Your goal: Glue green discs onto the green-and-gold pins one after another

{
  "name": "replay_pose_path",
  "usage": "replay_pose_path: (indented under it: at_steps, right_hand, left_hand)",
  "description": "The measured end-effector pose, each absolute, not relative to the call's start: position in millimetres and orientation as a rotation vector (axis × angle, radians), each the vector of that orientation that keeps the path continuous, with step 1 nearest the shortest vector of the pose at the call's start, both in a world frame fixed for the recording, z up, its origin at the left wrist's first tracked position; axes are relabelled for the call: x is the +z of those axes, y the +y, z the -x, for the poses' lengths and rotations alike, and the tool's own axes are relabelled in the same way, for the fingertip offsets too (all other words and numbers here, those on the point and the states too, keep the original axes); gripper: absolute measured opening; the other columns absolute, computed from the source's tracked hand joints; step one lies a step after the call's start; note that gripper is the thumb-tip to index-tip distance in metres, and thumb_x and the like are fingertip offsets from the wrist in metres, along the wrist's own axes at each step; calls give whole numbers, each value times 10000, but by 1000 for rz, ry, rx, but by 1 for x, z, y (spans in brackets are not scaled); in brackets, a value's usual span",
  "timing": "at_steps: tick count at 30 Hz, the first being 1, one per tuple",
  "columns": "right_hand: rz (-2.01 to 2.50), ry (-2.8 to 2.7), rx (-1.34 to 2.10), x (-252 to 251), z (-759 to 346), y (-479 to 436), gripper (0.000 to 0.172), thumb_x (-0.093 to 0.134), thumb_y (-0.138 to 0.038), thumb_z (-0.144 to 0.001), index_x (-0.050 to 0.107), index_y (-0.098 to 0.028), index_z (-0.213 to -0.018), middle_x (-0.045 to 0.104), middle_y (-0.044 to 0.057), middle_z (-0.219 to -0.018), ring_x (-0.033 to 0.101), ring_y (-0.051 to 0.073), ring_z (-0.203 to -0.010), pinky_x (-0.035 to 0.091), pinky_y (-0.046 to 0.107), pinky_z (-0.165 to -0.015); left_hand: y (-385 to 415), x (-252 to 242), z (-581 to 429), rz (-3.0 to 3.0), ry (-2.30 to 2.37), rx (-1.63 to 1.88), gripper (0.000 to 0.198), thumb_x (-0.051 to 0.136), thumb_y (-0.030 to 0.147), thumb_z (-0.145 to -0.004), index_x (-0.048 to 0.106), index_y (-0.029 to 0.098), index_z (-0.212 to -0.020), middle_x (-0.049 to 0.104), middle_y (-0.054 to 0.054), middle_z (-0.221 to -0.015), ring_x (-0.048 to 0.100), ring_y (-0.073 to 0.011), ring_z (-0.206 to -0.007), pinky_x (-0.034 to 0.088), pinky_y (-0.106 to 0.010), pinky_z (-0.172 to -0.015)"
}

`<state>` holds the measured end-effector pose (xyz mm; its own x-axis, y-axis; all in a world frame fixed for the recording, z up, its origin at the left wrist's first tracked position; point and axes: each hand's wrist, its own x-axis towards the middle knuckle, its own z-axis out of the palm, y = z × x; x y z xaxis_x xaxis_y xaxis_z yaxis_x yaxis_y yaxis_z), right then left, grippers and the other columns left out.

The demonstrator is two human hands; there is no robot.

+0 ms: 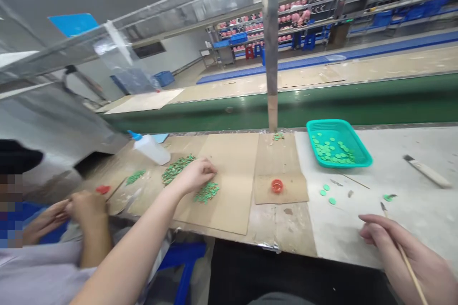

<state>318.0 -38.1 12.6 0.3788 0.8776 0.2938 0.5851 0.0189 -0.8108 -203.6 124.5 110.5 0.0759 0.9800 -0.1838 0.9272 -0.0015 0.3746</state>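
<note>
My left hand (201,174) reaches far to the left over brown cardboard (234,176), its fingers bent together; whatever they pinch is too small to make out. Just below the fingertips lies a small heap of green and brown pieces (207,192), and a larger heap (175,169) is partly behind the hand. On the right, my right hand (400,243) holds a thin brush (408,264), bristles up. Near its tip is a green piece (387,198) on the pale sheet. Several round green discs (332,201) lie left of that hand.
A turquoise basket (365,158) holds green discs. A red cup (276,186) stands mid-table. A flat brush (427,171) lies right, a white bottle (152,149) back left. At far left are another person's hands (86,207). A metal post (270,47) rises behind the table.
</note>
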Motion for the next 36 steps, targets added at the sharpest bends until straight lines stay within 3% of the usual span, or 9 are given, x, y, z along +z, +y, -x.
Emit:
replay_pose_path:
  at_steps: [2, 5, 13, 18, 22, 26, 28, 31, 36]
  right_hand:
    - [1620, -1438, 454, 28, -319, -31, 313, 633, -543, -1052, 852, -328, -989, 855, 129, -768, 854, 366, -662, 675, 498, -589]
    - [1677, -1529, 416, 38, -320, -11, 358, 575, -499, -1095, 844, -263, -1075, 894, 116, -958, 877, 319, -866, 707, 445, -790]
    - [1777, -1740, 449, 24, -296, 26, 223, 676, -285, -1074, 858, -230, -1190, 848, 127, -1039, 785, 299, -954, 603, 418, -887]
    - [1810, -1737, 503, 26, -290, 32, 129, 647, -195, -1044, 766, -221, -1085, 777, 107, -982, 720, 299, -962, 545, 411, -877]
    - [1766, -1702, 593, 36, -281, 21, 98, 620, -146, -1002, 657, -235, -986, 724, 75, -962, 685, 268, -928, 536, 385, -851]
    - [1664, -1698, 835, 45, -243, -2, 116, 628, -157, -1015, 621, -245, -940, 670, -26, -746, 644, 175, -666, 495, 278, -633]
    - [1625, -1700, 931, 46, -218, -10, 114, 657, -145, -995, 637, -244, -944, 657, -57, -691, 631, 153, -602, 469, 248, -571]
    - [1634, -1689, 925, 42, -186, -13, 135, 674, -125, -975, 643, -246, -924, 666, -51, -700, 648, 158, -633, 485, 255, -616]
    - [1751, -1665, 737, 34, -180, -10, 147, 692, -210, -1006, 660, -254, -870, 668, 14, -744, 639, 222, -725, 445, 323, -689]
  left_hand:
    - [121, 104, 202, -2014, 1885, 238, 387, 772, 590, -1113, 783, 203, -1116, 809, -76, -1196, 763, -236, -1108, 649, -467, -1069]
    - [125, 88, 210, -2026, 1921, 433, 683, 575, 917, -1012, 740, 266, -888, 810, -4, -958, 726, -250, -964, 580, -377, -930]
    - [121, 63, 221, -2012, 1943, 623, 666, 567, 934, -947, 834, 327, -1019, 833, 91, -1103, 655, -196, -954, 439, -297, -936]
    - [125, 69, 213, -1994, 1936, 582, 820, 564, 1080, -775, 775, 293, -874, 822, -17, -983, 695, -285, -966, 502, -371, -910]
    - [119, 74, 207, -1962, 1912, 578, 785, 576, 1042, -791, 726, 278, -895, 812, -43, -985, 706, -305, -1025, 526, -384, -941]
    - [99, 79, 202, -1854, 1948, 675, 770, 611, 1030, -803, 679, 274, -932, 761, 8, -927, 676, -250, -955, 507, -326, -869]
    - [82, 80, 197, -1794, 1946, 748, 726, 582, 985, -900, 678, 278, -1030, 746, 35, -960, 668, -226, -986, 514, -310, -877]
    - [53, 76, 183, -1647, 1823, 934, 615, 653, 875, -993, 739, 297, -1188, 797, 45, -1148, 696, -238, -1147, 567, -351, -987]
    - [12, 62, 143, -1316, 1370, 1114, 514, 931, 756, -886, 788, 271, -980, 846, -42, -1142, 783, -293, -1103, 694, -362, -876]
